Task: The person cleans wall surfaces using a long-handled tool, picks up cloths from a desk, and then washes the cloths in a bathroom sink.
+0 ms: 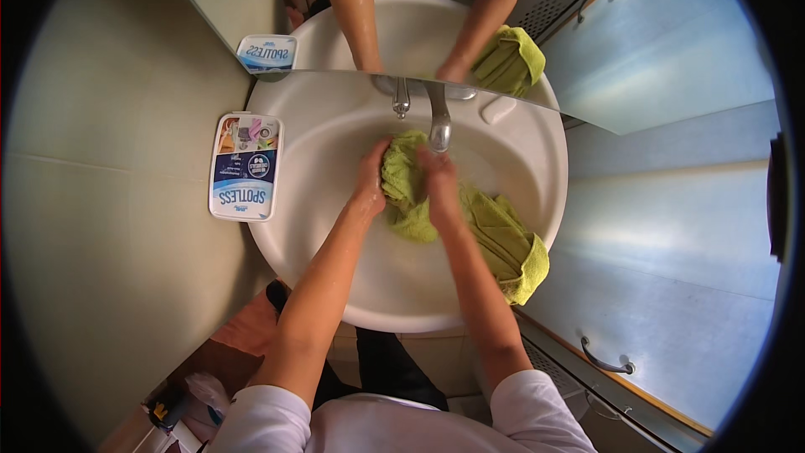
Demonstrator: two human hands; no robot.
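A wet lime-green towel point(402, 176) lies bunched in the white washbasin point(295, 251), in water below the chrome tap point(441, 129). My left hand point(371, 179) grips the bunch from its left side, fingers partly hidden behind the cloth. On the other side of it, just under the spout, my right hand point(439, 182) is blurred and holds the cloth too. More green towel point(509, 245) trails from beside my right wrist over the basin's right rim; whether it is one piece with the bunch is not clear. The mirror above repeats my arms and the towel.
A plastic box with a printed lid point(245, 167) rests by the basin's left rim against the wall. A piece of white soap point(499, 109) sits at the back right rim, and a metal tap handle point(400, 100) stands left of the spout. Cabinet doors with a curved handle point(607, 362) flank the right side.
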